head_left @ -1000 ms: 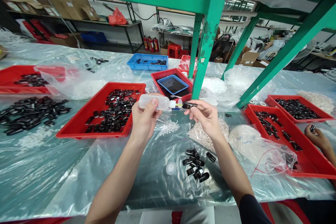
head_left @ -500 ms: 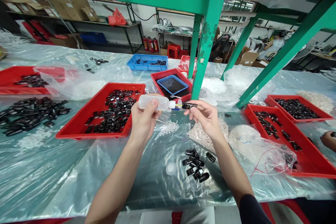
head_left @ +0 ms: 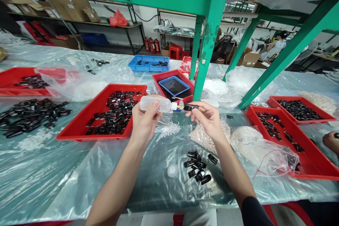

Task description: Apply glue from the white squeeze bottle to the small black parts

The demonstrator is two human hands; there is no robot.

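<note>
My left hand point(head_left: 146, 114) is wrapped round a translucent squeeze bottle point(head_left: 162, 104), which lies sideways with its nozzle pointing right. Between the fingertips of my right hand point(head_left: 206, 114) is a small glossy black plastic part point(head_left: 190, 107). The nozzle tip is right at the near end of this part; whether they touch I cannot tell. Below my right forearm, a loose pile of similar black parts point(head_left: 196, 165) lies on the plastic-covered table point(head_left: 148, 190). Under the bottle are small white pieces point(head_left: 171, 129) in a heap.
A red tray point(head_left: 76, 127) of black parts stands left of my hands, another red tray point(head_left: 317, 162) to the right. A green post point(head_left: 208, 42) rises just beyond my hands. Bags of pale pieces point(head_left: 245, 137) lie near my right arm. Another person's hand point(head_left: 331, 141) shows at the right edge.
</note>
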